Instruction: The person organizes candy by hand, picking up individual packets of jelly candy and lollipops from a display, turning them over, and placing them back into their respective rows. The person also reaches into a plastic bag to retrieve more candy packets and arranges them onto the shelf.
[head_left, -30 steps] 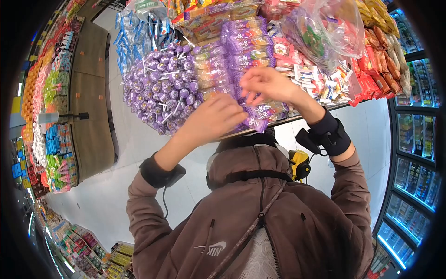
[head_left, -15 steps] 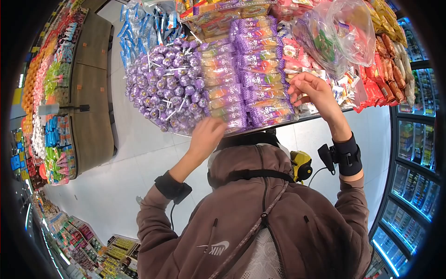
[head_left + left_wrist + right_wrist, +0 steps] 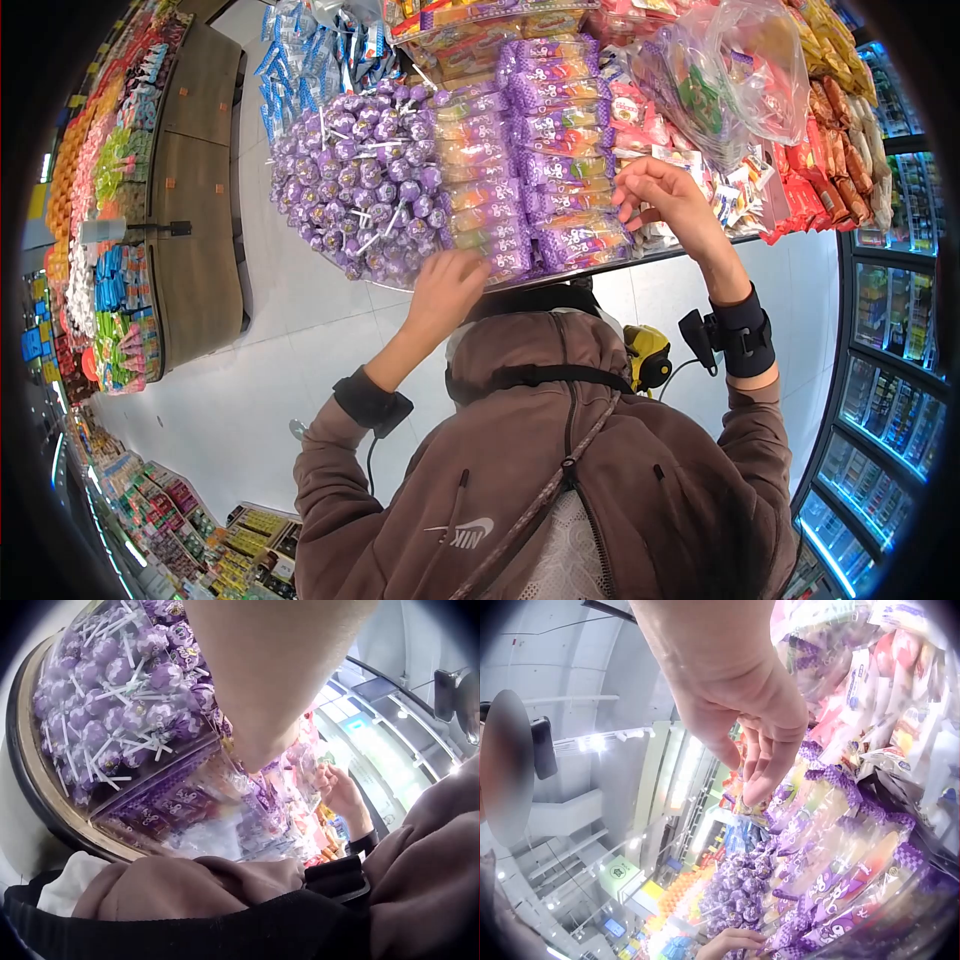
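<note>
Two columns of purple-printed snack packets lie in front of me in the head view, a left column (image 3: pixel 478 150) and a right column (image 3: pixel 565 140). My left hand (image 3: pixel 448 290) is at the front end of the left column, its relaxed fingers right at the nearest packet. In the right wrist view those left fingers (image 3: pixel 731 941) look nearly straight. My right hand (image 3: pixel 668 205) hovers beside the right column, fingers loosely bent and nothing between them. Purple-wrapped lollipops (image 3: pixel 345 180) are heaped left of the packets. From the left wrist view, my left fingers are hidden behind the wrist.
Small white-and-red wrapped sweets (image 3: pixel 735 195) and a clear plastic bag (image 3: pixel 760 70) lie to the right, with red packets (image 3: pixel 795 185) beyond. Blue packets (image 3: pixel 300 60) sit at the back left. A wooden display stand (image 3: pixel 195 200) is across the aisle; lit shelves (image 3: pixel 895 300) line the right.
My hands were close together over the packets' front and have moved apart, left hand leftward and down, right hand to the right. The front packets of the right column lie uncovered. Over the last half second, little moved.
</note>
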Demonstrator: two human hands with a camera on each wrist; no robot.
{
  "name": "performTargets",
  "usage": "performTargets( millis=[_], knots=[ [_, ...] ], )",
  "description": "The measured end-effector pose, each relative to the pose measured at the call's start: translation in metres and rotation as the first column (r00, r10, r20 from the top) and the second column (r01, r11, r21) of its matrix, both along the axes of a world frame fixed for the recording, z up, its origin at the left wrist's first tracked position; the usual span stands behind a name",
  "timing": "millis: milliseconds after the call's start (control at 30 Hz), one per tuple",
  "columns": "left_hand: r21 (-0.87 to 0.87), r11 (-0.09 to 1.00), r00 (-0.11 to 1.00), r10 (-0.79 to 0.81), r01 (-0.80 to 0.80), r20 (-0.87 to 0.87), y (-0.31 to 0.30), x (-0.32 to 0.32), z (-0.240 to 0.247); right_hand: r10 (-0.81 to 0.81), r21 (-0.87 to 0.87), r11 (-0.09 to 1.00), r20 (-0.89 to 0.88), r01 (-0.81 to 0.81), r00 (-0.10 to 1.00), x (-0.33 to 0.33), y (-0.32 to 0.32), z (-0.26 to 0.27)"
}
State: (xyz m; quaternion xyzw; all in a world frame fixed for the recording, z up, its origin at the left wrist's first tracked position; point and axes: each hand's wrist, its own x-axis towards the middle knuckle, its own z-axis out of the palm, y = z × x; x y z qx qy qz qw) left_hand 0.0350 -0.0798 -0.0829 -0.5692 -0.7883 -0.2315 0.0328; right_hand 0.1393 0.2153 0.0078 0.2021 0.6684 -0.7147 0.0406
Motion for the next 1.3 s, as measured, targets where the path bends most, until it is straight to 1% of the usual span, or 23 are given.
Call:
performTargets(
  millis=[200, 400, 500, 567, 600, 667, 733, 767, 833, 933, 1033, 1133, 1167, 1200, 1267, 1300],
  knots=[
    [0.027, 1.0, 1.0, 0.004, -0.005, 0.019, 0.002, 0.0, 0.008, 0.004, 0.004, 1.0, 0.005, -0.004, 1.0, 0.003, -0.001, 0.002],
    [0.055, 0.998, 0.999, 0.005, -0.007, 0.036, 0.008, -0.001, 0.018, -0.043, -0.008, 0.999, -0.045, 0.042, 0.998, 0.009, 0.005, 0.004],
    [0.054, 0.999, 0.999, -0.007, 0.005, 0.043, 0.011, -0.002, 0.019, -0.099, 0.049, 0.993, -0.157, 0.108, 0.983, 0.013, 0.017, 0.015],
    [0.059, 0.998, 0.999, -0.015, 0.013, 0.047, 0.012, -0.003, 0.017, -0.153, 0.149, 0.968, -0.287, 0.202, 0.946, 0.016, 0.03, 0.036],
    [0.064, 0.998, 0.999, -0.019, 0.016, 0.05, 0.012, -0.003, 0.016, -0.178, 0.208, 0.942, -0.357, 0.264, 0.917, 0.018, 0.037, 0.048],
    [0.08, 0.997, 0.998, -0.028, 0.023, 0.055, 0.014, -0.003, 0.017, -0.281, 0.246, 0.857, -0.514, 0.453, 0.81, 0.019, 0.059, 0.065],
    [0.101, 0.994, 0.997, -0.04, 0.034, 0.06, 0.017, -0.003, 0.021, -0.277, 0.323, 0.739, -0.654, 0.591, 0.704, 0.017, 0.077, 0.085],
    [0.116, 0.992, 0.997, -0.05, 0.042, 0.067, 0.02, -0.003, 0.023, -0.228, 0.424, 0.669, -0.665, 0.611, 0.711, 0.015, 0.091, 0.09],
    [0.145, 0.988, 0.994, -0.07, 0.058, 0.079, 0.03, -0.002, 0.027, -0.133, 0.597, 0.493, -0.667, 0.633, 0.733, 0.007, 0.125, 0.094],
    [0.17, 0.982, 0.993, -0.096, 0.083, 0.068, 0.045, 0.001, 0.031, -0.124, 0.861, 0.261, -0.418, 0.436, 0.9, -0.003, 0.177, 0.084],
    [0.152, 0.986, 0.995, -0.08, 0.071, 0.052, 0.057, 0.006, 0.033, -0.077, 0.92, 0.318, -0.215, 0.228, 0.974, -0.014, 0.202, 0.065],
    [0.15, 0.986, 0.994, -0.085, 0.074, 0.069, 0.072, 0.007, 0.035, -0.03, 0.953, 0.258, -0.155, 0.157, 0.987, -0.021, 0.203, 0.05],
    [0.138, 0.988, 0.995, -0.077, 0.067, 0.069, 0.077, 0.007, 0.035, -0.039, 0.949, 0.237, -0.206, 0.209, 0.978, -0.022, 0.203, 0.047],
    [0.127, 0.99, 0.995, -0.068, 0.059, 0.068, 0.082, 0.007, 0.034, -0.099, 0.916, 0.208, -0.33, 0.343, 0.939, -0.023, 0.191, 0.053],
    [0.102, 0.994, 0.997, -0.045, 0.038, 0.064, 0.087, 0.008, 0.033, -0.197, 0.803, 0.131, -0.553, 0.581, 0.809, -0.021, 0.145, 0.08],
    [0.087, 0.996, 0.998, -0.033, 0.028, 0.058, 0.089, 0.009, 0.031, -0.149, 0.767, 0.065, -0.626, 0.639, 0.766, -0.018, 0.118, 0.088]
  ],
)
